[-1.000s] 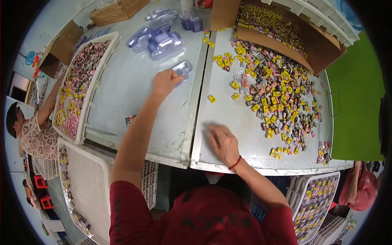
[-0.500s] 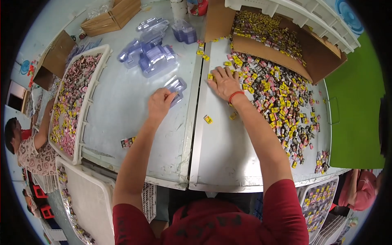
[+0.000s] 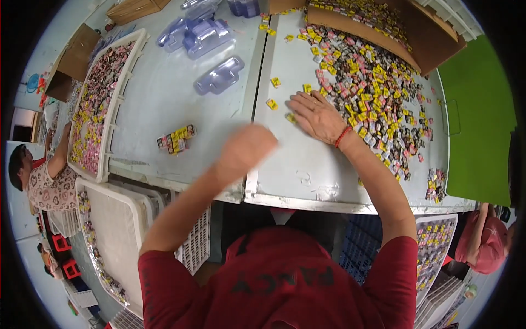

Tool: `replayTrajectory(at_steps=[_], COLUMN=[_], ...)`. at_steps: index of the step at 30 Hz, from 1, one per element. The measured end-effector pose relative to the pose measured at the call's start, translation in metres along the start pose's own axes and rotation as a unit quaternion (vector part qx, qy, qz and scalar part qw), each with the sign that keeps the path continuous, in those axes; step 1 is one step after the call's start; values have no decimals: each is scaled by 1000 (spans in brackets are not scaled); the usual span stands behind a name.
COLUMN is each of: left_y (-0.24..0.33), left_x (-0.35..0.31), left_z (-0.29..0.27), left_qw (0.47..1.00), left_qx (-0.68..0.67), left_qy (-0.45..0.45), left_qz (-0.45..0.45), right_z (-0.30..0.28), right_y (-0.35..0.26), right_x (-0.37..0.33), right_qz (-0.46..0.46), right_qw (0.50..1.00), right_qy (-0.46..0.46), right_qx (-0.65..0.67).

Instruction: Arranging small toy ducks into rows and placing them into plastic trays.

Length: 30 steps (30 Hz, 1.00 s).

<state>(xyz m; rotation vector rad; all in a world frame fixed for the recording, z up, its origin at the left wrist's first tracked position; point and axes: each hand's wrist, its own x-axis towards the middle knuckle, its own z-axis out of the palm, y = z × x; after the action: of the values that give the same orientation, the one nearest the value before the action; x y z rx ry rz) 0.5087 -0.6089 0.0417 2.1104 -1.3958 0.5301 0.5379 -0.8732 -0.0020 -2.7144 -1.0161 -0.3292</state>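
Note:
My right hand (image 3: 322, 119) lies with its fingers stretched out on the right-hand table, at the left edge of a wide heap of small yellow, pink and black packet-shaped pieces (image 3: 364, 98). A few loose yellow pieces (image 3: 272, 103) are close to its fingertips. Motion smears my left hand (image 3: 249, 147), which is over the seam between the two tables; its fingers and anything in them cannot be made out. Beyond it a clear plastic blister shell (image 3: 219, 77) rests alone. A small cluster of pieces (image 3: 178, 140) sits to the left of my left hand.
More clear blister shells (image 3: 208, 38) are stacked at the far side. A white tray of pieces (image 3: 139, 41) stands at left, near a co-worker (image 3: 46, 186). An open cardboard box (image 3: 433, 44) holds more pieces at far right. Racked trays (image 3: 109, 219) are below the front edge.
My left hand has moved from beside the blister shell toward me and to the right. My right hand has also come nearer, still flat. The view has shifted, with the tables higher in it.

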Motion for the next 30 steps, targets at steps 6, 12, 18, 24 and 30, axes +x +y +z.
replayTrajectory(at_steps=[6, 12, 18, 24, 30], left_y=[81, 75, 22, 14, -9], left_x=[-21, -14, 1, 6, 17], left_z=[69, 78, 62, 72, 74], left_qw=[990, 989, 985, 973, 953], left_qx=[-98, -119, -27, -23, -9], left_qy=[-98, 61, -1, -1, -4], left_qz=[-22, -69, -172, -230, -304], right_z=[-25, -49, -35, -25, -14], right_y=[-17, -38, -74, -86, -84], right_x=[-12, -69, -85, -48, -44], right_qz=[191, 386, 243, 250, 290], right_qw=[939, 811, 944, 956, 949], right_qy=[73, 213, 219, 154, 116], right_qx=[277, 384, 50, -1, -44])
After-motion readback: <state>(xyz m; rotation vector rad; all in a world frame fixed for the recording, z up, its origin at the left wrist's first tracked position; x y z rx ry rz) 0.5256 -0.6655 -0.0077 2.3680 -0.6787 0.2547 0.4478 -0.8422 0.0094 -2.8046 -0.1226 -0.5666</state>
